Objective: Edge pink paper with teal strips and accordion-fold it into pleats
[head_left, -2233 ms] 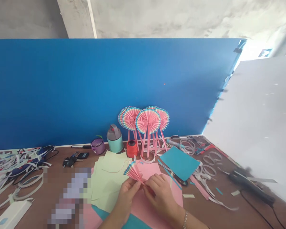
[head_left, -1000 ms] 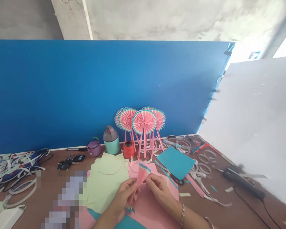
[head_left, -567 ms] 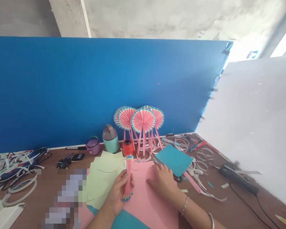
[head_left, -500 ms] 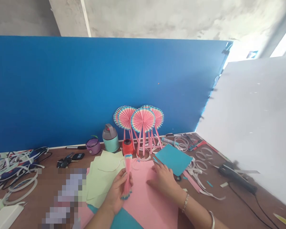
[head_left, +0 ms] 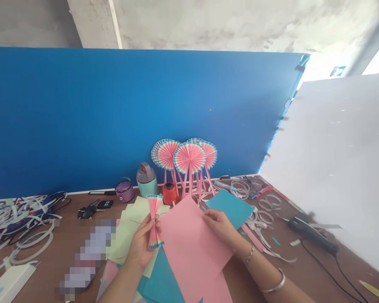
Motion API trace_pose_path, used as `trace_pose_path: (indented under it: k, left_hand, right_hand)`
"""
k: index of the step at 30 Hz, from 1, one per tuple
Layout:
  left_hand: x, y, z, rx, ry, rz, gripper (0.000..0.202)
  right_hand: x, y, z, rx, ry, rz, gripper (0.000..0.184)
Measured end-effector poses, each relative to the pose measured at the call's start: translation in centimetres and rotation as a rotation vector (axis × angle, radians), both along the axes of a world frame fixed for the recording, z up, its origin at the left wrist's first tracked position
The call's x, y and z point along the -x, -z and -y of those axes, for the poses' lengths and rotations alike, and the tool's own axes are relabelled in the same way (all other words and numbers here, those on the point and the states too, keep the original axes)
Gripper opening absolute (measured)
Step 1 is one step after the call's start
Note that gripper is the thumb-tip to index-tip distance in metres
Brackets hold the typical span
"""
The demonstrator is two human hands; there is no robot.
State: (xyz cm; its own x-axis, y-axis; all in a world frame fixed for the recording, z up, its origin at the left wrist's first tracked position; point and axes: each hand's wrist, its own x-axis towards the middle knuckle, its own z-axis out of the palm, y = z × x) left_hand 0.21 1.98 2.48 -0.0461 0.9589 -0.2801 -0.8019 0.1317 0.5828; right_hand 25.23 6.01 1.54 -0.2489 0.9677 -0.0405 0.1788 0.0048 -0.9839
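Observation:
My left hand (head_left: 141, 244) is closed round the middle of a pleated pink paper strip (head_left: 153, 221) with blue-edged ends, held upright above the table. My right hand (head_left: 220, 225) grips the far right edge of a large pink sheet (head_left: 191, 248) and lifts it off the pile. Under it lie pale green sheets (head_left: 129, 227) and a teal sheet (head_left: 159, 282). Several finished pink paper fans on sticks (head_left: 186, 162) stand against the blue board behind.
A teal jar (head_left: 147, 181), a purple tub (head_left: 124, 191) and a red spool (head_left: 169, 193) stand at the back. A teal card (head_left: 230, 206) lies to the right, with a glue gun (head_left: 312, 233) and its cord. White paper strips (head_left: 15, 219) clutter the left.
The fanned pleats were squeezed into a narrow bundle in my left hand. My right hand let go of it, reached to the pink sheet and lifted its edge.

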Motion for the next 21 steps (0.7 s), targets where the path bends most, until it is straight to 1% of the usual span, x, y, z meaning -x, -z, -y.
trace_pose_path:
  k: [2, 3, 5, 6, 7, 8, 10, 11, 12, 14, 17, 19, 21]
  left_hand:
    - [-0.1, 0.0, 0.1, -0.007, 0.022, -0.008, 0.017]
    - [-0.2, 0.0, 0.2, -0.008, 0.042, -0.015, 0.016]
    - [-0.3, 0.2, 0.3, -0.003, 0.097, -0.031, 0.012]
    - [-0.4, 0.3, 0.3, 0.002, 0.124, -0.041, 0.010]
    - [-0.5, 0.5, 0.3, 0.008, 0.146, -0.051, 0.009]
    - [-0.5, 0.7, 0.3, 0.013, 0.158, -0.061, 0.009]
    - [-0.6, 1.1, 0.2, 0.013, 0.146, -0.081, 0.012]
    - [-0.6, 1.2, 0.2, 0.009, 0.133, -0.091, 0.013]
    - [-0.7, 1.3, 0.1, 0.005, 0.123, -0.102, 0.014]
    - [-0.8, 1.4, 0.1, -0.006, 0.118, -0.124, 0.014]
    - [-0.9, 1.4, 0.1, -0.025, 0.138, -0.156, 0.012]
    - [-1.0, 1.2, 0.2, -0.037, 0.145, -0.175, 0.012]
    - [-1.1, 1.1, 0.3, -0.041, 0.145, -0.194, 0.013]
  right_hand:
    - [0.9, 0.0, 0.9, 0.111, -0.072, -0.103, 0.037]
    - [1.2, -0.1, 1.4, 0.173, -0.152, -0.132, 0.038]
    - [1.8, -0.3, 2.1, 0.268, -0.395, -0.130, 0.037]
    - [1.9, -0.4, 2.3, 0.250, -0.466, -0.089, 0.034]
    - [2.0, -0.4, 2.4, 0.183, -0.478, -0.020, 0.030]
    - [2.0, -0.2, 2.3, 0.070, -0.418, 0.073, 0.028]
    - [2.0, 0.4, 1.9, -0.207, -0.191, 0.294, 0.026]
    - [2.0, 0.8, 1.7, -0.317, -0.102, 0.399, 0.028]
    - [2.0, 1.2, 1.6, -0.401, -0.055, 0.495, 0.031]
    - [2.2, 1.8, 1.8, -0.512, -0.052, 0.675, 0.033]
    - [2.7, 2.2, 2.5, -0.607, -0.116, 0.888, 0.036]
    - [3.0, 2.0, 2.9, -0.639, -0.159, 0.948, 0.039]
    - [3.1, 1.7, 3.0, -0.651, -0.213, 0.961, 0.039]
